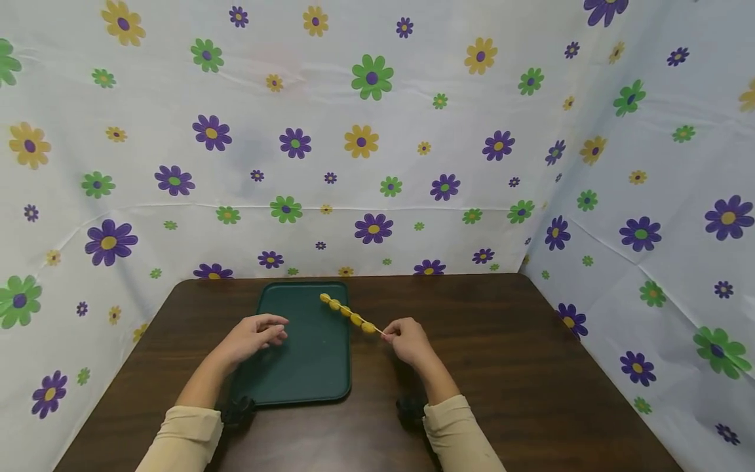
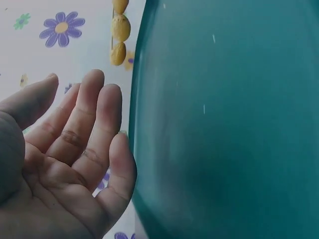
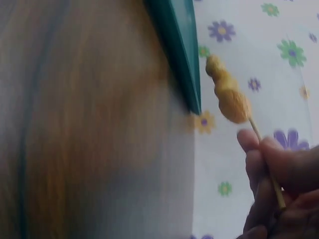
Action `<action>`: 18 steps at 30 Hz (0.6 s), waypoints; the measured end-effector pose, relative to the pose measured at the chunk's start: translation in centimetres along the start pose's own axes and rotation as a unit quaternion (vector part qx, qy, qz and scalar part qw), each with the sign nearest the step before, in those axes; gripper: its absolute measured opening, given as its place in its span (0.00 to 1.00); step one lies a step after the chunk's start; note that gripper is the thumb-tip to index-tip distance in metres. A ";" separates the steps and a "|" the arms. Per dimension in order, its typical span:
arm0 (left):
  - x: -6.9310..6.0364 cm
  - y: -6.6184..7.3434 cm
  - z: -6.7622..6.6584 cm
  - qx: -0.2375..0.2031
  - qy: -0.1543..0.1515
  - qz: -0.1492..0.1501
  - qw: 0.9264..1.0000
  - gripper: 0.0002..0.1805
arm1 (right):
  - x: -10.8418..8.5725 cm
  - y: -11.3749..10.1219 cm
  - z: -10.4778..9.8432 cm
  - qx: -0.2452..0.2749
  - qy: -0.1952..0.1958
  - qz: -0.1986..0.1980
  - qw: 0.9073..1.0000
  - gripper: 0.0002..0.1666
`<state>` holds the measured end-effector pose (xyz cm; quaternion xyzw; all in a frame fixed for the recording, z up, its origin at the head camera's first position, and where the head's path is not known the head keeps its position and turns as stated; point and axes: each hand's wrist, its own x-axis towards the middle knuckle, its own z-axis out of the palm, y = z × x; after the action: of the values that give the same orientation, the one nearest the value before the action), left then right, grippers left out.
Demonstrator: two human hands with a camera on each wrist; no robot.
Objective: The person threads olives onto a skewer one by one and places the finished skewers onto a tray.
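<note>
My right hand (image 1: 409, 339) pinches the bare end of a thin wooden skewer (image 1: 356, 319) between thumb and fingers. Several yellow, rounded lumps are threaded along it; what food they are, I cannot tell. The skewer slants up and leftward, its far end over the dark green tray (image 1: 307, 373). In the right wrist view the stick's lower end runs down past the thumb of the right hand (image 3: 294, 172). My left hand (image 1: 250, 337) hovers above the tray's left side, holding nothing. Its fingers look loosely bent and apart in the left wrist view, the tray (image 2: 224, 124) beside them.
The tray lies on the left part of a dark brown wooden table (image 1: 483, 354). A white cloth (image 1: 330, 242) printed with flowers hangs behind the table and along both sides. Dark wrist-worn devices (image 1: 411, 410) sit under both wrists.
</note>
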<state>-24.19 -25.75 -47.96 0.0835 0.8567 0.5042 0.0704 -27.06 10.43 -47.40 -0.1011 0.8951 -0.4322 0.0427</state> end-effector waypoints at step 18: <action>-2.3 -1.1 -1.0 -0.008 0.011 0.004 1.000 0.23 | 1.3 -5.2 5.3 -0.056 0.034 0.044 0.997 0.07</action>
<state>-22.20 -27.57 -48.35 0.0810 0.8532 0.5119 0.0590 -26.72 2.89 -46.61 -0.0492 0.9223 -0.3824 0.0258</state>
